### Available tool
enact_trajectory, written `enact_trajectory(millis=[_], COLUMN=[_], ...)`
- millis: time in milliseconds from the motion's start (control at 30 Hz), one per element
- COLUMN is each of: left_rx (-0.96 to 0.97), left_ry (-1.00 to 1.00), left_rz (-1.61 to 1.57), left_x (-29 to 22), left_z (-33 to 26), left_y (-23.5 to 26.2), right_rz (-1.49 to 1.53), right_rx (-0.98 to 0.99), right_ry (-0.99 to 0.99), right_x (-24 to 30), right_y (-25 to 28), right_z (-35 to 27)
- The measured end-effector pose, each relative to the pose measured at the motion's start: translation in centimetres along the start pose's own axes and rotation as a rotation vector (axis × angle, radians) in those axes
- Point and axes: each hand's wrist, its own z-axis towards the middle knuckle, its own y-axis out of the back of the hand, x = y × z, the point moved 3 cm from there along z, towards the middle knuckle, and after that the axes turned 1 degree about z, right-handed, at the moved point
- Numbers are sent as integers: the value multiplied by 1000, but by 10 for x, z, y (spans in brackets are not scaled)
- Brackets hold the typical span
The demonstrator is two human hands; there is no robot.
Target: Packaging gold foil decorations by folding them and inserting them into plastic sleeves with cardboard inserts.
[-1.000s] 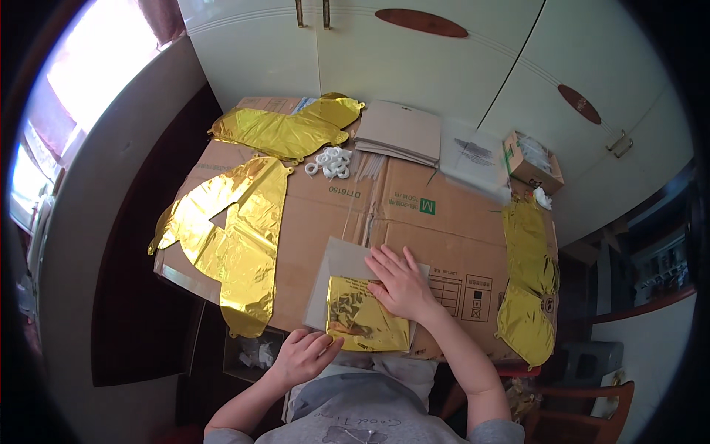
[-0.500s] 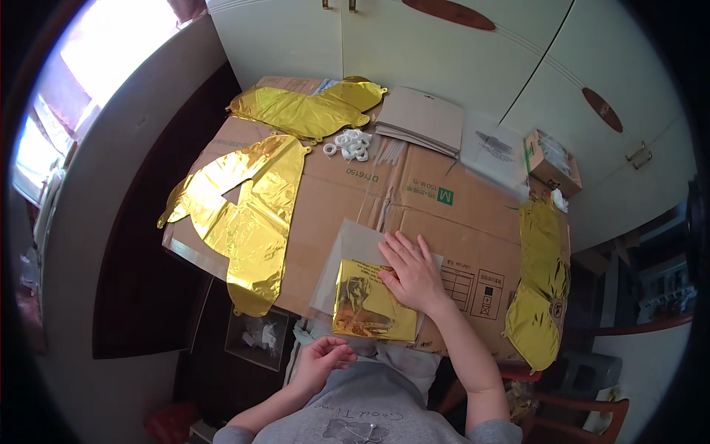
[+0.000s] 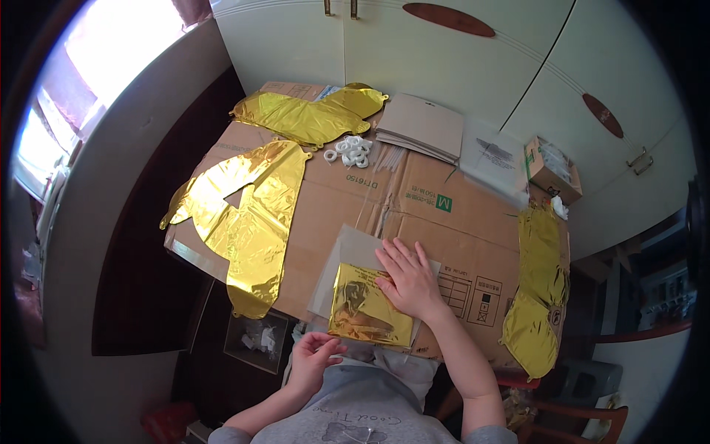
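My right hand (image 3: 411, 285) lies flat, fingers stretched out, over the right edge of a folded gold foil balloon (image 3: 367, 314). Under that square packet is a translucent sheet or sleeve (image 3: 327, 285), its corners showing beyond the foil. My left hand (image 3: 313, 358) hovers at the packet's near left corner, fingers loosely curled and apart from the thumb; whether a fingertip touches the foil I cannot tell. Flat gold foil balloons lie about: a letter-shaped one (image 3: 262, 229) at the left, another (image 3: 303, 118) at the far left, and a long one (image 3: 538, 288) at the right.
A flattened cardboard box (image 3: 333, 200) covers the work surface. Along its far side are white rings (image 3: 353, 151), thin pale sticks (image 3: 389, 157), grey-brown card sheets (image 3: 419, 126), clear bags (image 3: 494, 163) and a small box (image 3: 551, 172). An open bin (image 3: 255, 340) stands below the near left edge.
My left hand has risen slightly toward the packet's near left corner, its fingers loosening. The right hand stays flat on the foil. The whole view has shifted a little.
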Motion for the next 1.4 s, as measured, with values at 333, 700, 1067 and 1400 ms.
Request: enact_trajectory(millis=[333, 700, 1067, 1400], left_rx=[-23, 30, 195, 266], left_ry=[-90, -31, 131, 49], left_rz=[-6, 12, -121, -56], left_x=[-19, -19, 18, 21], left_z=[14, 22, -3, 8], left_y=[4, -4, 4, 15], right_rz=[-14, 27, 9, -2], right_rx=[2, 42, 55, 127], right_ry=[-17, 0, 27, 151], right_x=[4, 3, -1, -23], right_y=[2, 4, 2, 5], right_z=[-2, 1, 6, 39])
